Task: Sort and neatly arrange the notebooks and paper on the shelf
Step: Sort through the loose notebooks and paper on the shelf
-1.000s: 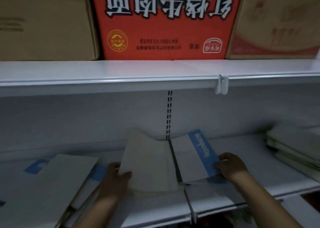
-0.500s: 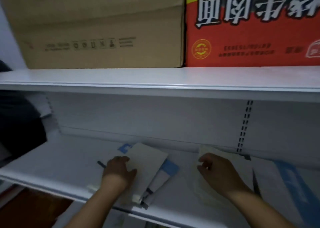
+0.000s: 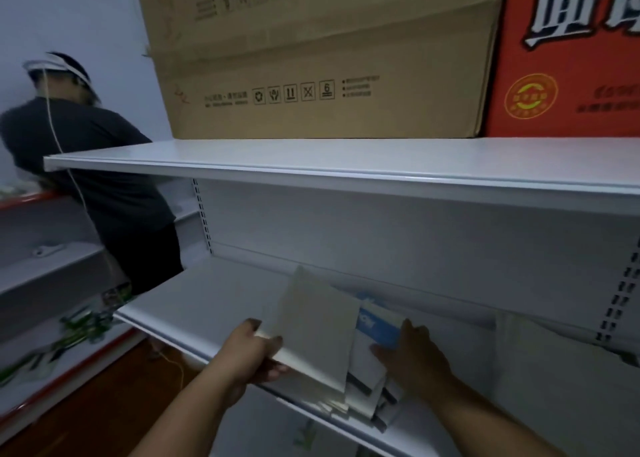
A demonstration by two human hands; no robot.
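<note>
Left hand (image 3: 254, 351) grips a pale grey notebook (image 3: 315, 328) at its near left corner, thumb on top and fingers under it; the notebook is tilted, its far edge raised above the lower shelf (image 3: 214, 304). Right hand (image 3: 412, 352) lies with rather straight fingers on a blue-and-white notebook (image 3: 379, 328) just beside, to the right. Both belong to a loose pile near the front edge of this shelf. Further right lies pale paper (image 3: 540, 345). On the upper shelf (image 3: 311, 158) stand a brown cardboard box (image 3: 322, 58) and a red box (image 3: 568, 58), touching. At far left stands another person (image 3: 97, 165) in dark clothes.
</note>
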